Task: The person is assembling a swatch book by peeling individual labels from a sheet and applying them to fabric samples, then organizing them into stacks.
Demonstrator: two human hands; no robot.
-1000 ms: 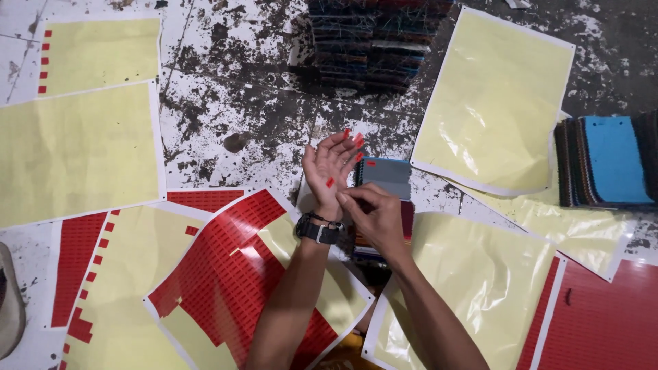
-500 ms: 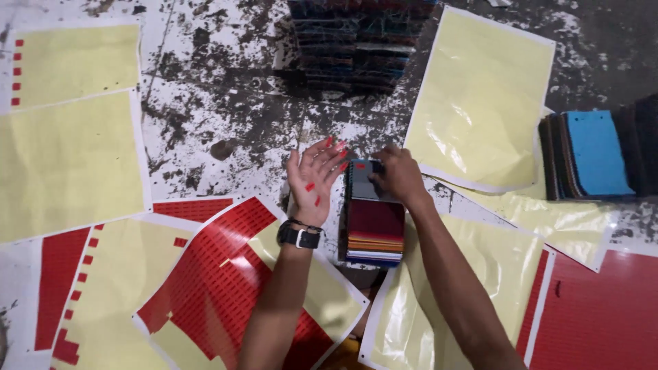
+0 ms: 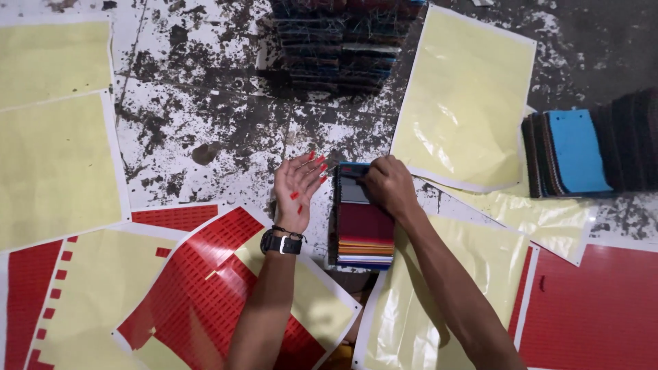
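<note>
My left hand [image 3: 297, 188] is held palm up with fingers spread, and several small red stickers cling to its fingertips and palm. A black watch sits on that wrist. My right hand [image 3: 386, 185] presses down on the top end of a stack of colour sample swatches [image 3: 363, 233], whose visible top piece is dark red. The stack lies on the floor between my arms. A sheet of small red stickers [image 3: 205, 288], partly peeled down to its yellow backing, lies under my left forearm.
Yellow backing sheets [image 3: 466, 103] lie all around on the stained floor [image 3: 199, 123]. Another dark pile of swatch stacks [image 3: 336, 44] stands at the top centre, and a stack with a blue top [image 3: 576, 151] sits at the right. A full red sheet [image 3: 596, 308] lies at the lower right.
My right hand left my left palm and moved onto the top of the swatch stack. My left hand stays open with the stickers on it.
</note>
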